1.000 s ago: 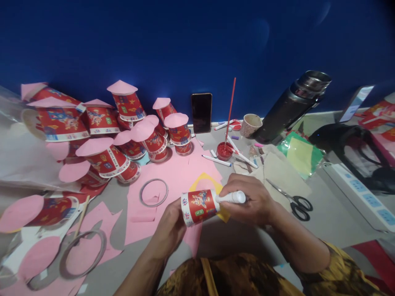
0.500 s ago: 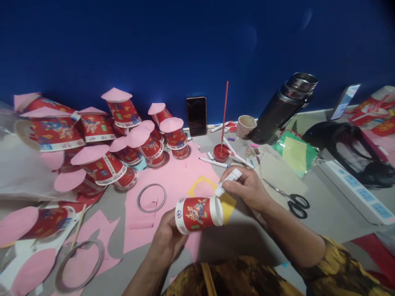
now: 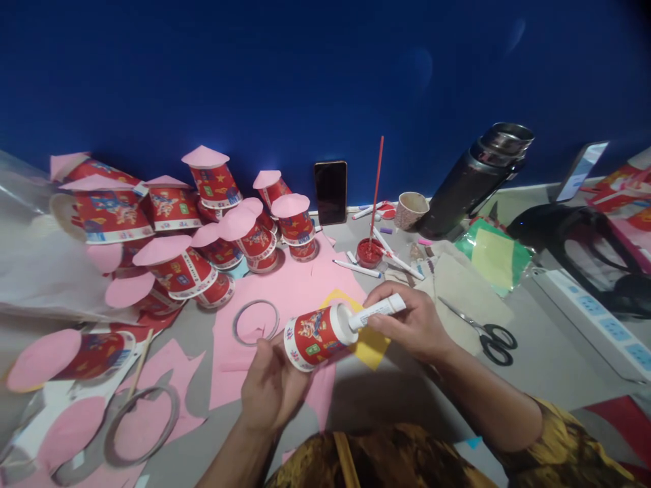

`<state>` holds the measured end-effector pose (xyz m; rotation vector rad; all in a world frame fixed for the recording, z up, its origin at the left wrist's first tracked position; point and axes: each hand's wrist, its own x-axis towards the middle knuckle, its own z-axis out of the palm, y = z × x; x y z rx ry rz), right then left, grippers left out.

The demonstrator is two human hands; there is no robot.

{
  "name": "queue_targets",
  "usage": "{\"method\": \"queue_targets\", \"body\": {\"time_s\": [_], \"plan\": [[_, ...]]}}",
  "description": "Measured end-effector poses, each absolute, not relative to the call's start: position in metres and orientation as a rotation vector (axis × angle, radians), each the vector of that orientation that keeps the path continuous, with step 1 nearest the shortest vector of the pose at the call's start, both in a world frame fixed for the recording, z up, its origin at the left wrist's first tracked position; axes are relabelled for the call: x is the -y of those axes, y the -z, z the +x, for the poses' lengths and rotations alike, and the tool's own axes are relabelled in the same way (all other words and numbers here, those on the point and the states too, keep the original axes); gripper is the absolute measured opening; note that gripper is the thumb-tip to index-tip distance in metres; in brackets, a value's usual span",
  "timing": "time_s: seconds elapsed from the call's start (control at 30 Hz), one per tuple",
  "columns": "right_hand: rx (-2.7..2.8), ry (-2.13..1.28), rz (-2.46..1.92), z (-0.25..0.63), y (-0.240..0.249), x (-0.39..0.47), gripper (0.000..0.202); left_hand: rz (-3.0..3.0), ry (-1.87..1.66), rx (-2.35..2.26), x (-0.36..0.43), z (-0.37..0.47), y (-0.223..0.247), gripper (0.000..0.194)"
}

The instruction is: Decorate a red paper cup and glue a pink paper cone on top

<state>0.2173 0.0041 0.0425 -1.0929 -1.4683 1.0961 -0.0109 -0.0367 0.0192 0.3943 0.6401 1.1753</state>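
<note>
A red printed paper cup (image 3: 319, 337) lies on its side in my left hand (image 3: 277, 383), whose fingers support it from below with the thumb at its left end. Its white end faces right. My right hand (image 3: 414, 325) pinches a white glue stick (image 3: 377, 310), tilted, with its tip at the cup's right end; whether it presses on the cup I cannot tell exactly. Beneath them are yellow paper (image 3: 373, 347) and a large pink paper sheet (image 3: 224, 379). A roll of tape (image 3: 255, 322) rests on the pink sheet, left of the cup.
Several red cups with pink cone tops (image 3: 211, 177) stand at the left. Scissors (image 3: 496, 339), a power strip (image 3: 600, 322) and a black flask (image 3: 472, 179) are on the right. At the back are a phone (image 3: 330, 192), a pot of red paint (image 3: 369, 253) and markers (image 3: 356, 268).
My right hand has turned the glue stick and brought its tip to the cup's end. My left hand has rotated the cup slightly. The view has shifted a little.
</note>
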Motion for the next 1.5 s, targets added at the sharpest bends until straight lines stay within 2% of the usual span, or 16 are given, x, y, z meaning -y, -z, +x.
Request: {"method": "queue_targets", "body": {"time_s": [0.23, 0.37, 0.47, 0.6, 0.73, 0.83, 1.13, 1.3, 1.4, 1.5], "plan": [[1.4, -1.217, -1.076, 0.215, -0.043, -0.004, 0.03, 0.397, -1.135, -0.599, 0.036, -0.006, -0.017, 0.067], [1.439, -1.425, -1.036, 0.22, -0.046, -0.006, 0.027, 0.375, -1.112, -0.6, 0.036, -0.009, -0.015, 0.069], [1.561, -1.44, -1.043, 0.227, -0.052, -0.008, 0.019, 0.371, -1.089, -0.605, 0.037, -0.011, -0.017, 0.071], [1.848, -1.193, -1.065, 0.235, -0.058, -0.01, 0.005, 0.38, -1.085, -0.591, 0.037, -0.013, -0.018, 0.068], [1.996, -0.698, -0.987, 0.236, -0.055, -0.012, 0.007, 0.335, -1.081, -0.57, 0.035, -0.013, -0.014, 0.07], [1.979, -0.501, -0.897, 0.232, -0.05, -0.013, 0.007, 0.268, -1.114, -0.546, 0.034, -0.013, -0.011, 0.072], [1.958, -0.333, -0.766, 0.225, -0.039, -0.014, 0.013, 0.219, -1.055, -0.456, 0.036, -0.019, -0.01, 0.063], [2.049, -0.27, -0.854, 0.225, -0.04, -0.012, 0.006, 0.282, -1.093, -0.493, 0.035, -0.012, -0.017, 0.059], [2.09, -0.327, -0.924, 0.226, -0.044, -0.009, 0.007, 0.391, -1.193, -0.569, 0.036, -0.007, -0.018, 0.058], [2.034, -0.521, -0.995, 0.226, -0.049, -0.006, 0.005, 0.519, -1.282, -0.641, 0.039, -0.007, -0.014, 0.057]]}}
